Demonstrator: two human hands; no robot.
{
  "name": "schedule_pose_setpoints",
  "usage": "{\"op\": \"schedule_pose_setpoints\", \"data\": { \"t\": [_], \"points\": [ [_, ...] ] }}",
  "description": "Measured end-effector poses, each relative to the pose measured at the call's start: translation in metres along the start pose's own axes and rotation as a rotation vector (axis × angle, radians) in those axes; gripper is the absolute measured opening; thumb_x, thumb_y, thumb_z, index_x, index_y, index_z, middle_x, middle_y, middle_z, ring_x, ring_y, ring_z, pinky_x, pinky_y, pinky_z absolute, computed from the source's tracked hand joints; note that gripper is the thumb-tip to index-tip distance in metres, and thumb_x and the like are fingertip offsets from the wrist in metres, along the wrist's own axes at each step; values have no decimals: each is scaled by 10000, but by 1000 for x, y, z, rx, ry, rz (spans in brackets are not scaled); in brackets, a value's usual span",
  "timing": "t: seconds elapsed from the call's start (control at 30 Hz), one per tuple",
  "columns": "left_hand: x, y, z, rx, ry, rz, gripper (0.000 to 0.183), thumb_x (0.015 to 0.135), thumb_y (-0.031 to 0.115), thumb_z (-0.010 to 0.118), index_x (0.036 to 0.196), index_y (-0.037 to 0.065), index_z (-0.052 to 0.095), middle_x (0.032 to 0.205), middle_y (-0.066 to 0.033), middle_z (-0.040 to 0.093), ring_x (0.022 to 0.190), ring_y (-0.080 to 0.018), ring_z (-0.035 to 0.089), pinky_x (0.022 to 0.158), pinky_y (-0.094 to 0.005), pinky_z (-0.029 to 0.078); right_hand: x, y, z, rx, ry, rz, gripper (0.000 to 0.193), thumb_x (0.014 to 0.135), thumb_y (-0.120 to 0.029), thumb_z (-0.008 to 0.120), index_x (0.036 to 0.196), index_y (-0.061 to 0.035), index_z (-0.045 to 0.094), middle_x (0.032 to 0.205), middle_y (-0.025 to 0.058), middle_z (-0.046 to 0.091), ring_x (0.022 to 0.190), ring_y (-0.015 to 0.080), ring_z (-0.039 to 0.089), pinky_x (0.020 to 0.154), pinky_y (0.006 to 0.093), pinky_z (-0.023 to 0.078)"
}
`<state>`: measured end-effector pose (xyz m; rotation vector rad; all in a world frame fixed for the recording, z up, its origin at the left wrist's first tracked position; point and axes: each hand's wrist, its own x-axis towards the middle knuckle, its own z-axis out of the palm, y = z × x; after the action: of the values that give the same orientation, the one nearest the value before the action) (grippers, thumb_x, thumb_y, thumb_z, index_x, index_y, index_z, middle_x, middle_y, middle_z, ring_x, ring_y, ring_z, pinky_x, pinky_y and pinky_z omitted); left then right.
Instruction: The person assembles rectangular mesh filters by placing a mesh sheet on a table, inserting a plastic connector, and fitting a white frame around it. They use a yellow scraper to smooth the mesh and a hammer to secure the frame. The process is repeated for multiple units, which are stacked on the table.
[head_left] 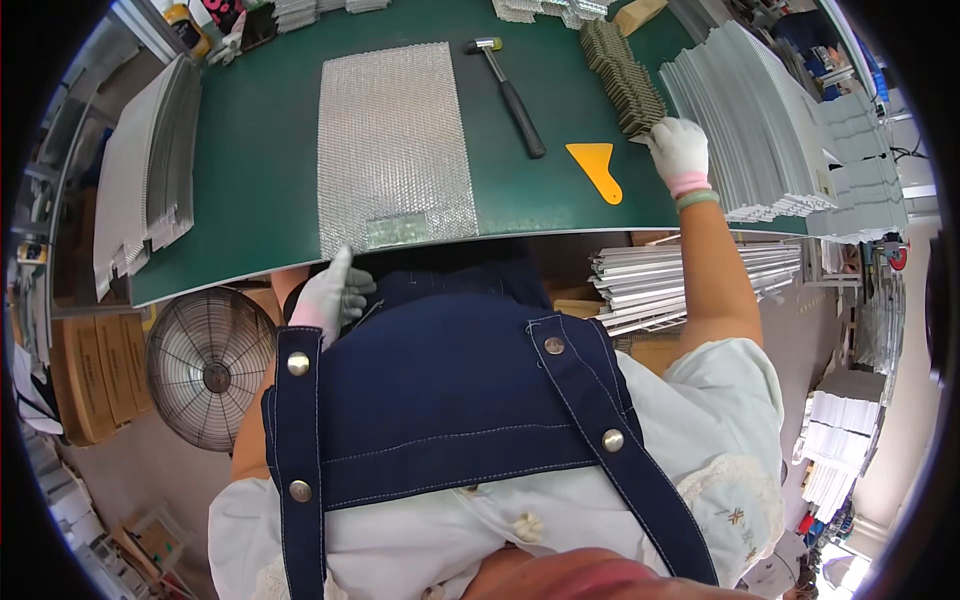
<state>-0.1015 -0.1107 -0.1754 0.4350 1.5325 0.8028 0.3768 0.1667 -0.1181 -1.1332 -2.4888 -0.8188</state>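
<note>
My right hand [680, 150], in a white glove with a pink cuff, is at the near end of a row of small olive-grey pieces [622, 78]. Its fingers are closed and bent down there; what lies between them is hidden. My left hand [336, 296], also gloved, hangs just off the table's near edge with thumb and fingers apart and nothing in it. Beyond it, a long silvery panel with a mesh-like texture [395, 140] lies flat on the green table [250, 150]. A pale greenish rectangle [397, 231] shows at the panel's near end.
A hammer [515, 105] with a black grip and a yellow scraper [598, 172] lie between panel and row. Stacks of silvery panels stand at the left [150, 160] and right [745, 120]. Below the table are a black fan [210, 370] and light metal strips [650, 285].
</note>
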Motion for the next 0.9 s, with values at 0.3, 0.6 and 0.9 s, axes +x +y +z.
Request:
{"op": "schedule_pose_setpoints", "data": {
  "t": [0.3,0.6,0.9],
  "points": [
    [30,-8,8,-308,32,37,788,904,628,559,1208,-98,533,975,-100,615,609,-62,446,514,-198,380,-44,-17,-9,380,-209,911,391,825,-385,691,1029,-51,673,1040,129,689,992,319,650,879,414,503],
    [1,-11,25,-338,10,105,778,948,600,498,1307,-91,500,1187,-153,599,944,-187,551,848,-294,450,-6,-48,18,60,-659,1028,740,805,-693,572,1179,-63,677,1246,174,640,1179,341,600,980,445,474],
    [24,-21,18,-438,-51,172,444,941,469,612,1150,78,578,981,-61,626,837,-121,588,743,-260,498,-26,6,49,513,-705,1185,698,692,-479,847,1132,34,674,1080,131,696,988,244,651,850,359,484]
  ]
}}
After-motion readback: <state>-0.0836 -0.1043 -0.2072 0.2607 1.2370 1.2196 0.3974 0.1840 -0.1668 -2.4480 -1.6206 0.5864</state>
